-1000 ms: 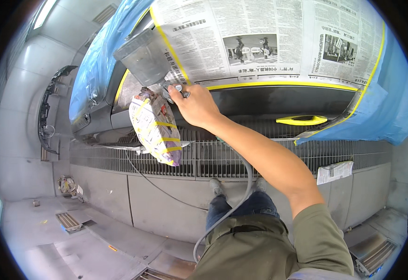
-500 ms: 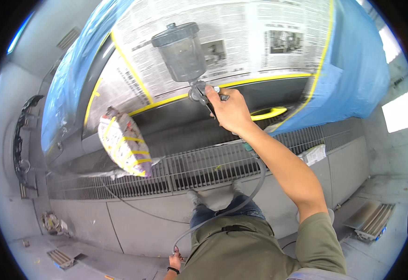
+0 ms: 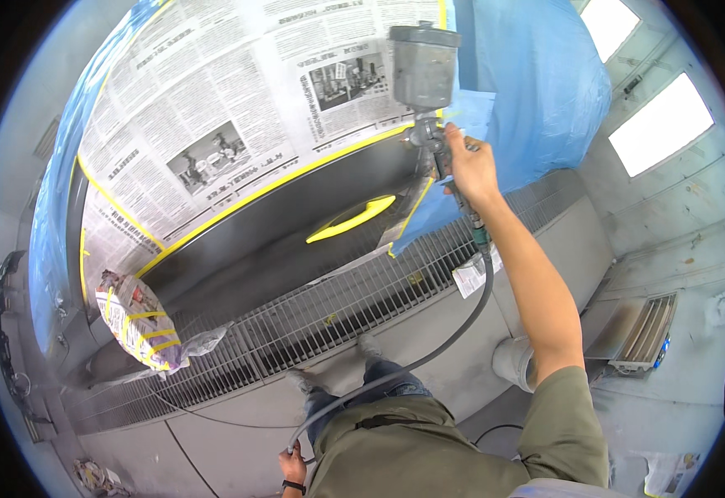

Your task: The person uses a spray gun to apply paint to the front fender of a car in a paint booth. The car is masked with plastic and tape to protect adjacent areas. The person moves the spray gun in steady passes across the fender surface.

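Right hand (image 3: 470, 170) closed round grip of grey metal spray gun (image 3: 427, 133), translucent grey lidded cup (image 3: 425, 75) on top. Gun near right end of dark grey car door panel (image 3: 271, 214), by blue plastic sheeting (image 3: 524, 91). Left hand (image 3: 294, 462) low beside waist, gripping flexible grey hose (image 3: 469, 314) running up to gun. Bright yellow door handle (image 3: 352, 221) left of gun; printed newspaper sheets (image 3: 255, 91) above panel.

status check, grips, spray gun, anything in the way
Right grip round spray gun. Left grip on hose. Gun near door's right end, cup on top. Hose crosses before legs.
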`<state>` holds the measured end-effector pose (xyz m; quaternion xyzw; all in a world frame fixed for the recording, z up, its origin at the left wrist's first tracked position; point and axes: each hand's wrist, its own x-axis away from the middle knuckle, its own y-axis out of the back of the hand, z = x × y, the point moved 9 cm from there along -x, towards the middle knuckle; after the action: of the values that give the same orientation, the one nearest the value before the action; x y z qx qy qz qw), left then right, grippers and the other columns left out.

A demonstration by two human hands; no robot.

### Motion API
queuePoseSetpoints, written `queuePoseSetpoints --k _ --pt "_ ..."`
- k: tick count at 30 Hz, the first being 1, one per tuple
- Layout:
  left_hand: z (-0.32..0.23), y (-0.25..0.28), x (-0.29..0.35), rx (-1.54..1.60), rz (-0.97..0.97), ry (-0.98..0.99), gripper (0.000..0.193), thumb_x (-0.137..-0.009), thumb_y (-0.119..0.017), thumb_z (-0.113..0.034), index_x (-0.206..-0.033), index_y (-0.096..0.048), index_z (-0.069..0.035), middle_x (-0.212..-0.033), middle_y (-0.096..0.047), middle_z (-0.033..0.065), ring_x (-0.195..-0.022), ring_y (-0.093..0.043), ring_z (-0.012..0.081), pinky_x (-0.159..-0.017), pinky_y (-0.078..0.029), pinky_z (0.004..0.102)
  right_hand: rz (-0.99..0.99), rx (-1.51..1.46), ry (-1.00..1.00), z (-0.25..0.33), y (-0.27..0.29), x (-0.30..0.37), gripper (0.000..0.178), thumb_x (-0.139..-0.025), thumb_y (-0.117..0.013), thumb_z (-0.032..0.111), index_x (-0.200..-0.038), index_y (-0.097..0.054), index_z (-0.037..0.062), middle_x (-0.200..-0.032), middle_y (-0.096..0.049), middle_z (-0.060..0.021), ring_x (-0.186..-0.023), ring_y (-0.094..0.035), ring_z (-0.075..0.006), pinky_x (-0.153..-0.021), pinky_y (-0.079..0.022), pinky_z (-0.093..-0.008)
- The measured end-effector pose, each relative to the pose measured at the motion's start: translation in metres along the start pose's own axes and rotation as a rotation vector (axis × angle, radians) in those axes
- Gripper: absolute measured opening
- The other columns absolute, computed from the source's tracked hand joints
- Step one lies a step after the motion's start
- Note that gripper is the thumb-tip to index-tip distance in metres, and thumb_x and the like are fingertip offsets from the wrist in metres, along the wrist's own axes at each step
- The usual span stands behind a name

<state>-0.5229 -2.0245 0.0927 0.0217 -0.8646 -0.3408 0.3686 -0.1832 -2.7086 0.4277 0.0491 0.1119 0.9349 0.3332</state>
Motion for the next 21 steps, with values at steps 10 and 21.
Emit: queuePoseSetpoints --k 10,21 --pt "-0.04 0.016 0.003 -0.149 -0.03 -0.166 0.058 -0.096 -0.064 -0.043 -0.069 -0.057 0.008 -0.054 -0.049 0.0194 -0.05 -0.051 0.0217 -0.051 -0.04 0.0452 -0.381 0.183 -0.01 -0.017 0.077 -0.016 0.06 -0.099 -0.057 0.052 -0.096 -0.071 -0.0064 -0.066 -0.065 -0.0089 -0.055 -0.065 -0.017 -0.043 -0.049 -0.0324" --pt "0.112 0.156 -0.049 -0.062 -0.072 -0.03 0.055 -0.098 -0.064 -0.039 -0.062 -0.05 0.001 -0.053 -0.043 0.0054 -0.052 -0.039 0.0148 -0.048 -0.038 0.0378 0.045 -0.011 0.025 -0.003 -0.185 0.151 0.058 -0.098 -0.06 0.055 -0.103 -0.072 -0.0018 -0.065 -0.063 -0.0038 -0.054 -0.06 -0.0122 -0.043 -0.05 -0.0275"
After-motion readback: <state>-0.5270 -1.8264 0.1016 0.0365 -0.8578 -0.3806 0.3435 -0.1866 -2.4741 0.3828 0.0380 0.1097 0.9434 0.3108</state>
